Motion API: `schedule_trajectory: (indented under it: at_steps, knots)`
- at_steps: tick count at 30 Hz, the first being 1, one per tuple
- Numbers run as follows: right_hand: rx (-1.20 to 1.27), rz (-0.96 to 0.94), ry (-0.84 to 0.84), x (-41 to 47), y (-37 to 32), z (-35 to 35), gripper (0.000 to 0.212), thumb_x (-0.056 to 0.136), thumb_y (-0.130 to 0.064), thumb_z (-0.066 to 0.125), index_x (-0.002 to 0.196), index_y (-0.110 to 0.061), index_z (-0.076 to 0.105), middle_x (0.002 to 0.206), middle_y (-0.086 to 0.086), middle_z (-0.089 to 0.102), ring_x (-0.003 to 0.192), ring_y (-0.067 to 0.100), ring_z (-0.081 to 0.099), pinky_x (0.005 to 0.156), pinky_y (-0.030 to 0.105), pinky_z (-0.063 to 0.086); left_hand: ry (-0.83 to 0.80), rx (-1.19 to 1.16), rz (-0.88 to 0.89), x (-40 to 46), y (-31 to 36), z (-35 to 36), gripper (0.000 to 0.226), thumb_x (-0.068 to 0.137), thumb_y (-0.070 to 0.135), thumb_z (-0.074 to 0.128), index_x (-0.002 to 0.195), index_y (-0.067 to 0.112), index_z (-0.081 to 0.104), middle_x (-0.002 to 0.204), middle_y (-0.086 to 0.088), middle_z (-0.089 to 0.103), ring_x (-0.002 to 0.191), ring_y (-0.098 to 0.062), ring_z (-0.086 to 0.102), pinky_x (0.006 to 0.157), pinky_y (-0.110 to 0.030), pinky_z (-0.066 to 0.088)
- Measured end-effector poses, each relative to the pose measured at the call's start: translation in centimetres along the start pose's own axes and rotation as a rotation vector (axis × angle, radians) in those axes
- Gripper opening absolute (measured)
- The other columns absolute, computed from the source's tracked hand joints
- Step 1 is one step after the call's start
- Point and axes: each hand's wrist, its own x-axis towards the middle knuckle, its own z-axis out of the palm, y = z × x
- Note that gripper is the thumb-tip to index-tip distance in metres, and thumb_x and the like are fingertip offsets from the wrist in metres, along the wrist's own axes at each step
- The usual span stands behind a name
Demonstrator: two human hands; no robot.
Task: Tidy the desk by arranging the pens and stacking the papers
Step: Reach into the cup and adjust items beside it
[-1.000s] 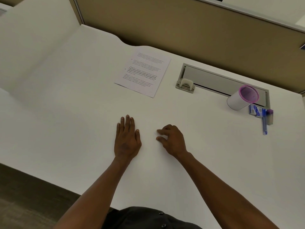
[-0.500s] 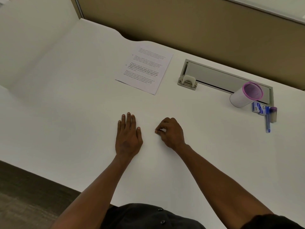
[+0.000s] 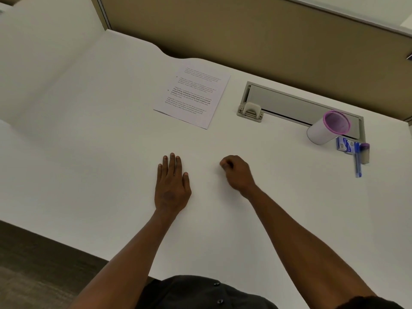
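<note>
A printed sheet of paper [image 3: 192, 94] lies flat on the white desk [image 3: 89, 130], beyond my hands. At the far right stands a white pen holder [image 3: 327, 128] with a pink rim, and a blue pen [image 3: 357, 161] lies just past it on the desk. My left hand [image 3: 171, 186] rests palm down with its fingers straight and holds nothing. My right hand [image 3: 238, 172] sits beside it, curled into a loose fist; nothing shows inside it.
A grey cable tray [image 3: 298, 103] with a flap is set into the desk behind the pen holder. A small blue box [image 3: 344, 146] and a purple-capped stick [image 3: 365, 152] lie by the pen. A tan partition [image 3: 245, 30] walls the desk's far edge.
My right hand's fingers have curled further in, from loosely bent to a fist. My left hand stays flat. The view has shifted slightly.
</note>
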Motion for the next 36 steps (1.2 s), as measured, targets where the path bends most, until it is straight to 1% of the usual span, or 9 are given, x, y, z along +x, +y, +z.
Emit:
schedule_trajectory:
  at_steps: [3, 7, 12, 17, 21, 24, 28, 31, 36]
  knots:
    - [0.387, 0.224, -0.004, -0.5, 0.0, -2.8, 0.02, 0.095, -0.012, 0.056, 0.081, -0.02, 0.066, 0.083, -0.008, 0.061, 0.074, 0.008, 0.052, 0.065, 0.021, 0.04, 0.006, -0.004, 0.006, 0.1, 0.0, 0.1, 0.058, 0.104, 0.029, 0.034, 0.156, 0.005, 0.022, 0.166, -0.01, 0.013, 0.155, -0.025, 0.005, 0.126, -0.041, 0.007]
    - [0.847, 0.41, -0.006, -1.1, 0.8, -6.2, 0.01, 0.094, -0.013, 0.061, 0.086, -0.018, 0.066, 0.081, -0.004, 0.059, 0.074, 0.013, 0.052, 0.064, 0.028, 0.036, 0.037, -0.056, -0.012, 0.5, 0.3, 0.1, 0.057, 0.101, 0.022, 0.043, 0.153, 0.001, 0.03, 0.164, -0.014, 0.021, 0.154, -0.03, 0.011, 0.126, -0.043, 0.01]
    - [1.203, 0.381, -0.037, -1.2, 1.6, -11.2, 0.016, 0.098, -0.024, 0.053, 0.084, -0.019, 0.059, 0.08, -0.004, 0.054, 0.073, 0.011, 0.05, 0.065, 0.026, 0.035, 0.069, -0.148, 0.125, 1.6, 3.2, 0.6, 0.057, 0.098, 0.026, 0.039, 0.149, 0.001, 0.038, 0.161, -0.014, 0.029, 0.154, -0.027, 0.013, 0.126, -0.044, 0.012]
    - [1.314, 0.242, 0.109, 1.1, 2.1, -19.3, 0.018, 0.1, -0.023, 0.049, 0.084, -0.018, 0.056, 0.08, -0.001, 0.053, 0.073, 0.012, 0.05, 0.066, 0.025, 0.035, 0.064, -0.196, 0.322, 3.2, 8.3, 2.4, 0.056, 0.1, 0.031, 0.041, 0.15, 0.005, 0.039, 0.161, -0.009, 0.03, 0.155, -0.022, 0.011, 0.126, -0.04, 0.012]
    - [1.145, 0.26, 0.35, 4.8, 2.6, -26.2, 0.018, 0.098, -0.025, 0.055, 0.083, -0.016, 0.058, 0.076, -0.001, 0.055, 0.066, 0.011, 0.051, 0.062, 0.025, 0.039, -0.058, -0.123, 0.497, 3.6, 12.8, 4.4, 0.058, 0.103, 0.038, 0.039, 0.155, 0.013, 0.03, 0.165, -0.005, 0.02, 0.155, -0.018, 0.004, 0.126, -0.039, 0.009]
    - [0.728, 0.379, 0.565, 7.9, 3.8, -30.3, 0.02, 0.092, -0.022, 0.064, 0.074, -0.017, 0.059, 0.069, 0.001, 0.055, 0.062, 0.015, 0.05, 0.057, 0.028, 0.041, -0.154, -0.062, 0.531, 3.7, 15.1, 5.9, 0.061, 0.103, 0.043, 0.034, 0.157, 0.015, 0.024, 0.166, -0.005, 0.015, 0.155, -0.019, 0.001, 0.127, -0.038, 0.006]
    - [0.176, 0.36, 0.59, 11.0, 6.4, -32.4, 0.019, 0.086, -0.017, 0.064, 0.067, -0.015, 0.063, 0.071, 0.003, 0.06, 0.076, 0.025, 0.056, 0.07, 0.034, 0.05, -0.187, -0.062, 0.498, 3.4, 15.9, 7.0, 0.062, 0.104, 0.043, 0.035, 0.158, 0.015, 0.021, 0.167, -0.005, 0.01, 0.155, -0.019, 0.0, 0.126, -0.036, 0.003]
    - [-0.189, 0.308, 0.552, 12.1, 7.9, -32.6, 0.015, 0.085, -0.015, 0.065, 0.087, -0.008, 0.077, 0.094, 0.008, 0.075, 0.094, 0.026, 0.067, 0.088, 0.04, 0.056, -0.173, -0.091, 0.489, 3.3, 15.7, 7.0, 0.061, 0.104, 0.043, 0.035, 0.157, 0.015, 0.024, 0.166, -0.003, 0.012, 0.155, -0.018, 0.003, 0.126, -0.036, 0.005]
    - [-0.514, 0.232, 0.485, 12.3, 7.9, -32.1, 0.017, 0.082, -0.014, 0.063, 0.089, -0.016, 0.079, 0.095, 0.007, 0.076, 0.093, 0.031, 0.067, 0.083, 0.037, 0.056, -0.152, -0.138, 0.459, 2.9, 15.2, 6.5, 0.059, 0.103, 0.042, 0.04, 0.155, 0.013, 0.031, 0.165, -0.003, 0.018, 0.154, -0.017, 0.009, 0.126, -0.036, 0.009]
